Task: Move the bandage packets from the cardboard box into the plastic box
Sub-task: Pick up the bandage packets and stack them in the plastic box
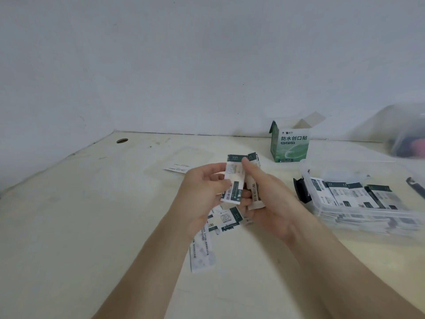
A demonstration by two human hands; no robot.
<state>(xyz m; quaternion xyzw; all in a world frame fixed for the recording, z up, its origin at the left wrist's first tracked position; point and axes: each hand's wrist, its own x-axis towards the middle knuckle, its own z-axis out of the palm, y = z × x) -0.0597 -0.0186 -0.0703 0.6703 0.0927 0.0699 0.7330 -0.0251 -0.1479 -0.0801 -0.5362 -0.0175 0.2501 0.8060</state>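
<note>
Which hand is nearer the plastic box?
Right. The right hand holds bandage packets just left of the plastic box; the left hand sits farther left, beyond the right.

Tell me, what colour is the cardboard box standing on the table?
The cardboard box is green and white, shown in the head view.

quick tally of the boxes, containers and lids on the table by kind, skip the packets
green cardboard box: 1
clear plastic box: 1
blurred clear container, far right: 1
clear flat lid: 1
total: 4
</note>
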